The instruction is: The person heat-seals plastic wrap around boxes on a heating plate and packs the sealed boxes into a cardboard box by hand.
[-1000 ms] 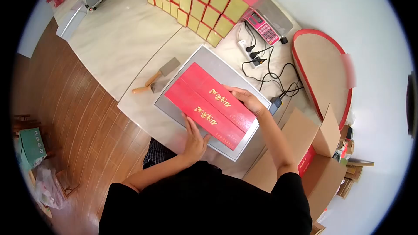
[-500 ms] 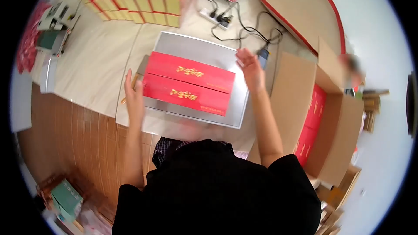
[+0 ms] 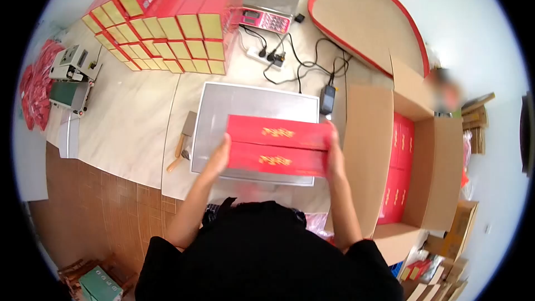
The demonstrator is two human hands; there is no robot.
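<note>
Two long red boxes with gold lettering (image 3: 277,145) lie side by side between my hands, over a grey metal tray (image 3: 256,99). My left hand (image 3: 219,156) is pressed against their left end, and my right hand (image 3: 334,153) grips the right end. To the right stands an open cardboard carton (image 3: 369,150) with more red boxes (image 3: 397,167) inside it. A flat-bladed tool with a wooden handle (image 3: 181,144) rests on the table just left of the tray.
Stacked red boxes with yellowish ends (image 3: 184,22) stand at the back left. Behind the tray are a pink scale (image 3: 266,20), a power strip (image 3: 266,58), black cables and an adapter (image 3: 327,99). A red-rimmed board (image 3: 368,22) lies at the back right.
Both hands have closed in on the ends of the two red boxes, which have shifted right on or above the tray. The camera view has also shifted, showing more of the back stack.
</note>
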